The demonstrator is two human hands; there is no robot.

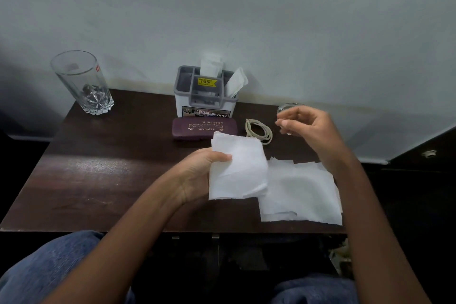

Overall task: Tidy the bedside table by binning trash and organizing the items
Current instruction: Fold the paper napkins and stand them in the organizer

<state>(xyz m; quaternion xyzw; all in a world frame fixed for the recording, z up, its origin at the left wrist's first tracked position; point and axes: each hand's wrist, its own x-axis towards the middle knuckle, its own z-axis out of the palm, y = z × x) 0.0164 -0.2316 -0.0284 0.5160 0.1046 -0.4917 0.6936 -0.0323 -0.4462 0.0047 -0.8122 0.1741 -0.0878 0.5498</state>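
The left hand [197, 175] pinched a soft, light, folded white paper tissue [238, 168] by its edge; it could tear easily. The right hand [311, 126] hung loosely curled, empty.

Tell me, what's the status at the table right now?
Left hand grips folded tissue wad. Right hand raised, loosely curled, apparently empty. Loose tissues lie flat on table. Spectacle case lies before organizer.

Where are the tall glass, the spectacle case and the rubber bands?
tall glass [82, 81], head view, side wall.
spectacle case [195, 131], head view, lid.
rubber bands [262, 126], head view, upper strands.
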